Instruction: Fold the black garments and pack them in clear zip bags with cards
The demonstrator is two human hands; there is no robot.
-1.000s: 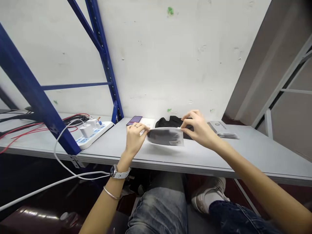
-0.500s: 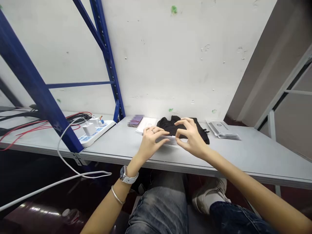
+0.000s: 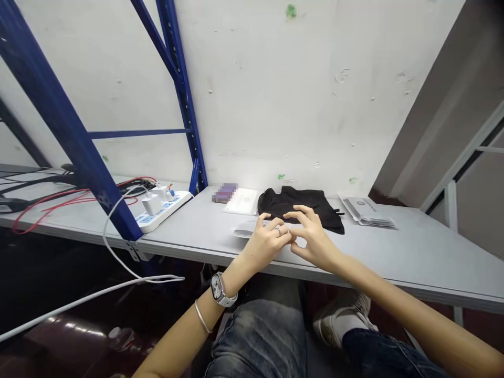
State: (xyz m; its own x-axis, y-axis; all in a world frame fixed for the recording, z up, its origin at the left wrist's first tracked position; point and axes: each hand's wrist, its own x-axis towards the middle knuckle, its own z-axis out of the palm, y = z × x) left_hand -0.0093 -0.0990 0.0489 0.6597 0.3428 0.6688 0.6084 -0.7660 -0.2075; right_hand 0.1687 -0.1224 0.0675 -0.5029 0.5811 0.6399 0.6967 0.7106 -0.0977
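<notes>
My left hand (image 3: 268, 239), with a ring and a white watch at the wrist, meets my right hand (image 3: 309, 235) over the front part of the grey table. The fingertips of both are pinched together at one spot; anything between them is too small to make out. A thin white packet (image 3: 244, 229) shows on the table just left of my left hand, partly hidden by it. Behind my hands lies a black cloth (image 3: 301, 202), spread and wrinkled. To its left is a flat white packet (image 3: 243, 201).
A stack of printed white packets (image 3: 368, 210) lies to the right. At the left are a power strip (image 3: 167, 210) with white plugs, red and black cables, and a blue rack post (image 3: 98, 173). A blurred purple item (image 3: 225, 192) lies near the wall on the grey table (image 3: 425, 247).
My left hand has moved right, and its fingers now meet those of my right hand. The white packet that lay between my hands now shows left of them. The view has shifted slightly.
</notes>
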